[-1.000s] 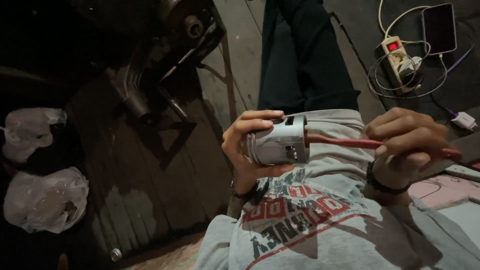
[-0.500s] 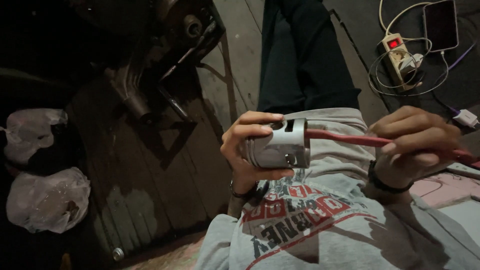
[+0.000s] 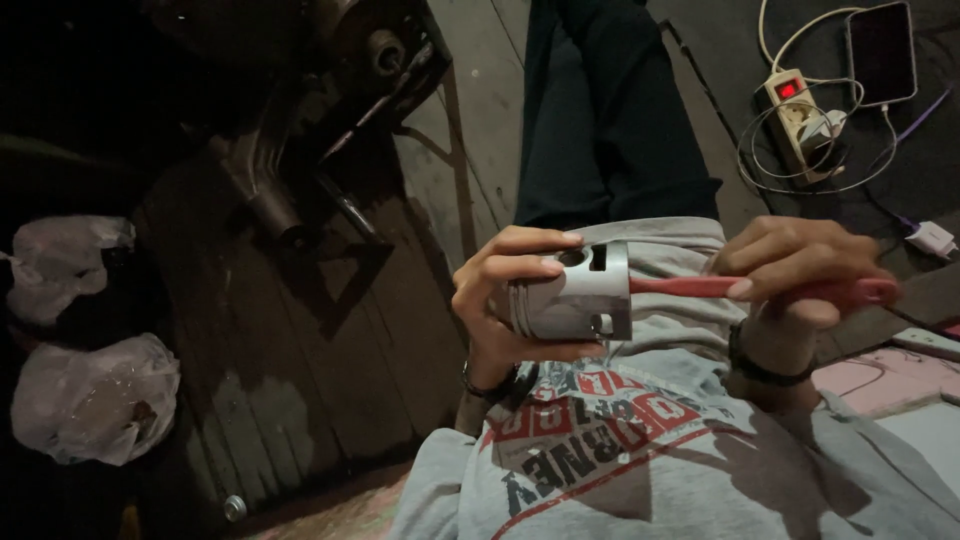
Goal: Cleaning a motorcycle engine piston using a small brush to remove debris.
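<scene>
Piston [image 3: 572, 297] is now held more level in left hand [image 3: 505, 300]; skirt opening is turned further toward right hand [image 3: 790, 275]. Red-handled tool [image 3: 700, 286] is brought nearer to horizontal, tip kept inside piston. Right hand is slid slightly back along handle, so more red shaft is shown between hand and piston. Piston and both hands are shifted slightly right and lower in view than one second earlier.

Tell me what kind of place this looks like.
Probably a home or backyard repair spot for small engines, dimly lit. The left hand holds a metal piston while the right hand works a red-handled tool inside it. Dark engine parts lie on the worn wooden floor.
</scene>
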